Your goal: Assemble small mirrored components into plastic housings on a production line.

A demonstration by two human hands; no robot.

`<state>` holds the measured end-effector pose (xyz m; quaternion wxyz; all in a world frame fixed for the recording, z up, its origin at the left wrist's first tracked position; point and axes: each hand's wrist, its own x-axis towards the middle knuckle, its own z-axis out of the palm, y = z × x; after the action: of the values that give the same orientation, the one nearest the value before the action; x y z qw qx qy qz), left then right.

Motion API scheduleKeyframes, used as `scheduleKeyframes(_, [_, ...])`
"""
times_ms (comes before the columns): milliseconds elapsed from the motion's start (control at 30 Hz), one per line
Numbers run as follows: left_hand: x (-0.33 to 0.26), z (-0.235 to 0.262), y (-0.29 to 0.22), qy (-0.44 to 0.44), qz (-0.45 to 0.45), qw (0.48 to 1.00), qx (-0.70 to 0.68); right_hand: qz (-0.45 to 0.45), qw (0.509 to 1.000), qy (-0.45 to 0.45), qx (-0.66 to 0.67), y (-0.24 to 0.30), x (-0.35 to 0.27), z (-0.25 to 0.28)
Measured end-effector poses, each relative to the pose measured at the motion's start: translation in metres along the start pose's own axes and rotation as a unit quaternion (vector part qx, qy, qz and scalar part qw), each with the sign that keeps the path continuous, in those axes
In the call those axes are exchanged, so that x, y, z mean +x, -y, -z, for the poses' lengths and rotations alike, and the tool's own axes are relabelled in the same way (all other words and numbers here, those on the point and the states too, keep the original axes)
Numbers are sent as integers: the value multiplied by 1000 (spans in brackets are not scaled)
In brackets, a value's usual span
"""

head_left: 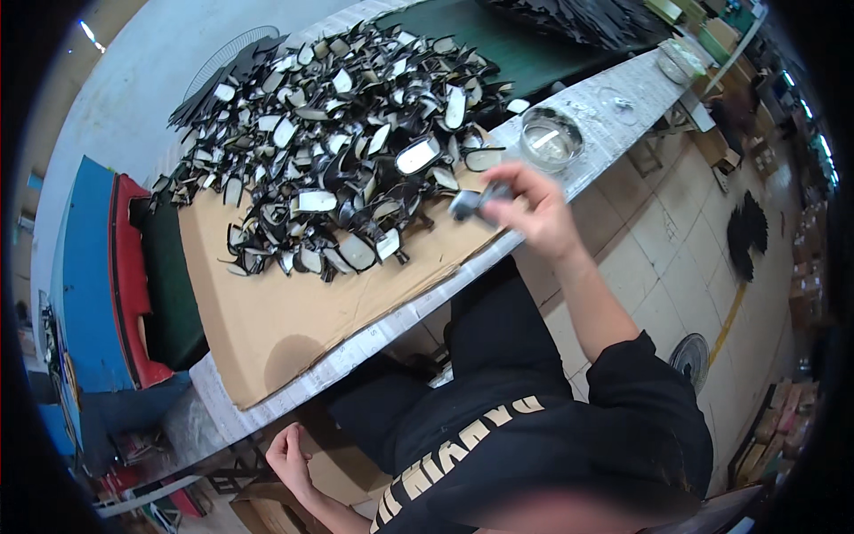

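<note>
A wide pile of small glossy black pieces with pale, rounded pads [338,151] covers much of a brown cardboard sheet [267,329]. At the pile's right edge, my right hand [534,212] pinches a small dark piece [480,200] with grey faces, smeared a little by motion. It hangs over the cardboard's right side, near a clear round dish [550,140]. My left hand [289,458] is low on the left, off the table's near edge, its fingers curled in with nothing showing in them.
Stacked thin black sheets lie beyond the pile [578,20] and at its far left [222,80]. A red-edged piece [131,280] and a blue panel [89,276] stand at the left. On the tiled floor at right are a dark bundle [747,236] and a round fan-like object [689,360].
</note>
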<state>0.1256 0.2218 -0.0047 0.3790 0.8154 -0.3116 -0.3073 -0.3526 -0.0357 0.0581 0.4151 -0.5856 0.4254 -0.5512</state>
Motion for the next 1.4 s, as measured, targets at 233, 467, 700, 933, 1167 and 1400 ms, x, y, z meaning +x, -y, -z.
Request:
scheduleKeyframes(233, [47, -77, -75, 50, -198, 970, -132, 43, 848, -225, -479, -25, 69, 141])
scheduleKeyframes(467, [111, -146, -70, 21, -200, 961, -187, -4, 816, -144, -560, -51, 84, 156])
scheduleKeyframes(700, [112, -148, -75, -1, -270, 962, -50, -35, 805, -146, -573, -64, 83, 165])
scheduleKeyframes(933, [135, -138, -87, 99, -186, 977, -36, -5, 808, -170, -564, -63, 76, 161])
scheduleKeyframes(1167, [119, -143, -69, -45, -329, 942, 47, -20, 817, -147, -558, -70, 83, 162])
scheduleKeyframes(1400, [120, -154, -76, -32, -311, 950, -3, -16, 819, -162, -551, -60, 75, 171])
